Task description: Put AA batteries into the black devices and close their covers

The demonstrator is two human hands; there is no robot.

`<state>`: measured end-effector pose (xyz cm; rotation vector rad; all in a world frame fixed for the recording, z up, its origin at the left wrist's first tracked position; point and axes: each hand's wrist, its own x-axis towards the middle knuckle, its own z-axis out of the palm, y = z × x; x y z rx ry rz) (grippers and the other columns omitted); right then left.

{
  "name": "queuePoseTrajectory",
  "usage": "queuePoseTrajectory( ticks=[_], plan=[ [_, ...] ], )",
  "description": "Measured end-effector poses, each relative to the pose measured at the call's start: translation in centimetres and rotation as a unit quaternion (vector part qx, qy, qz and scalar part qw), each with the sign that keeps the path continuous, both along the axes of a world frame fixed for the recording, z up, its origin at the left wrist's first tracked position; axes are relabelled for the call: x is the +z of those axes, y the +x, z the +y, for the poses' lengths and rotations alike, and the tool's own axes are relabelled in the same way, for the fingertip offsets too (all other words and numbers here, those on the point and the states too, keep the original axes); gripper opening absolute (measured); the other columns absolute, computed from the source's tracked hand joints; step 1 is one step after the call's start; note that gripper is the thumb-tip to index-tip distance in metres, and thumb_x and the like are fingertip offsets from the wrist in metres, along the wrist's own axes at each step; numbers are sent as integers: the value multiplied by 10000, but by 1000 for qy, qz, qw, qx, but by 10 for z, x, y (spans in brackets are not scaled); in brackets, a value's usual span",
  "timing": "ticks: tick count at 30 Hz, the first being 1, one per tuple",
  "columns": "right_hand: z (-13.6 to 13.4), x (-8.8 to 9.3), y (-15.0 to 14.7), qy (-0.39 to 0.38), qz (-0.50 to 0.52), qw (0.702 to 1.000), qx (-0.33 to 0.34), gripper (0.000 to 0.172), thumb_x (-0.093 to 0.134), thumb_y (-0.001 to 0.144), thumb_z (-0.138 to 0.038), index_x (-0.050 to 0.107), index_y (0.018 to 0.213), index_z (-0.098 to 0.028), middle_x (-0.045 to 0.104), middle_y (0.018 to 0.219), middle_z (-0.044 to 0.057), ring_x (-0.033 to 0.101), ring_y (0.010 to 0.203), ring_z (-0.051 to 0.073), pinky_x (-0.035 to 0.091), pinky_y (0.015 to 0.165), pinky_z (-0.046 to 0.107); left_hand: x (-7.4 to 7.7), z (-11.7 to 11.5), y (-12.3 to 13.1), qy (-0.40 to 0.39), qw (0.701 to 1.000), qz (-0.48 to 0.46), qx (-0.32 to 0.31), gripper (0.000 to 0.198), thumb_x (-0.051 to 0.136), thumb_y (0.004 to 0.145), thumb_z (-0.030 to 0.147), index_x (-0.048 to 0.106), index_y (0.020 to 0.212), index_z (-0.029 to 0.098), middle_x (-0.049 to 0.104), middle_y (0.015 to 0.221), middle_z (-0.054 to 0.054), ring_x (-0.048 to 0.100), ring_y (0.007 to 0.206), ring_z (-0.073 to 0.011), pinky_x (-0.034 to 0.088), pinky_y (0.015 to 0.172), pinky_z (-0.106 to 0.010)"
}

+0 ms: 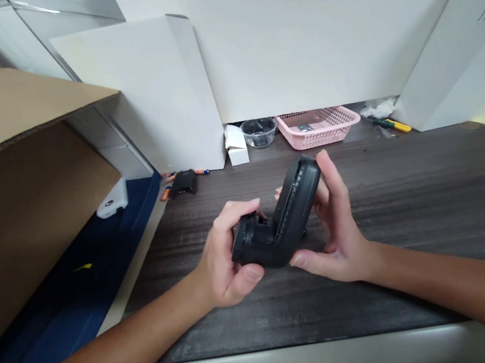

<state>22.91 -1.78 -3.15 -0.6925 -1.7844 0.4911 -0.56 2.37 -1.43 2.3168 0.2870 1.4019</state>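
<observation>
Black plastic device [297, 215], bent at an angle, is held in both hands above the dark wood-grain tabletop [423, 207] in the head view. Its ridged round end sits in the left hand [222, 265], pinched between the thumb below and the index finger above; the other left fingers are mostly hidden. The right hand [340, 239] spans the thicker upper part: the thumb presses under the bend, the index fingertip touches the top end, spread well away from the thumb, and the remaining fingers are largely behind the device.

At the back of the table, a pink basket [323, 138] with perforated walls contains a small greenish piece, too small to identify. Just left of it, a clear round tub [254, 142] holds something dark that I cannot make out. Beside the tub stands a small white box [238, 154], its flap raised; its contents are not visible. Farther left, a black curved piece [184, 182] lies among orange-and-blue sticks [201, 171]. At the far left is an open cardboard box [17, 114].
</observation>
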Motion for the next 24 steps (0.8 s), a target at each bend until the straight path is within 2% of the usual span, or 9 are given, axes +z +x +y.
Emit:
queuePoseTrajectory(
  ticks=[4, 9, 13, 16, 21, 24],
  plan=[
    [3, -2, 3, 37, -8, 999, 6, 1308, 884, 834, -487, -64, 1728, -379, 266, 1764, 136, 536, 1471, 379, 478, 1205, 623, -1, 3, 0, 47, 999, -1, -6, 750, 629, 972, 592, 455, 1584, 195, 636, 1212, -125, 642, 1015, -265, 549, 874, -419],
    [3, 1, 6, 69, 14, 997, 32, 1257, 865, 846, -497, -11, 1738, -363, 385, 1703, 134, 533, 1477, 396, 509, 1176, 643, -2, 1, 1, 100, 994, 29, 15, 787, 690, 965, 610, 440, 1607, 230, 640, 1276, -138, 668, 1096, -273, 590, 920, -419],
    [4, 11, 5, 61, 24, 997, 36, 1191, 857, 866, -484, 59, 1740, -352, 472, 1654, 130, 623, 1388, 367, 528, 1173, 602, 0, 1, 2, 131, 989, 67, 28, 809, 773, 923, 549, 442, 1601, 256, 644, 1315, -149, 678, 1176, -282, 607, 982, -424],
    [4, 18, 5, 44, 20, 998, 36, 1137, 868, 864, -468, 155, 1737, -322, 506, 1635, 130, 670, 1319, 343, 540, 1167, 557, 0, 3, 2, 125, 989, 78, 35, 808, 812, 900, 509, 459, 1575, 239, 641, 1343, -175, 673, 1231, -305, 611, 1024, -455],
    [2, 25, 8, 41, 17, 999, 17, 971, 821, 900, -398, 295, 1705, -265, 599, 1537, 136, 665, 1304, 336, 533, 1155, 532, 0, 5, 2, 143, 981, 122, 52, 602, 804, 923, 445, 563, 1431, 231, 624, 1346, -179, 676, 1203, -292, 627, 1003, -447],
    [1, 28, 10, 53, 14, 998, 14, 891, 833, 881, -362, 400, 1653, -261, 642, 1474, 131, 680, 1254, 324, 531, 1136, 517, -1, 7, 1, 151, 979, 128, 54, 492, 767, 966, 349, 573, 1407, 250, 602, 1378, -168, 660, 1226, -288, 623, 1011, -455]
  ],
)
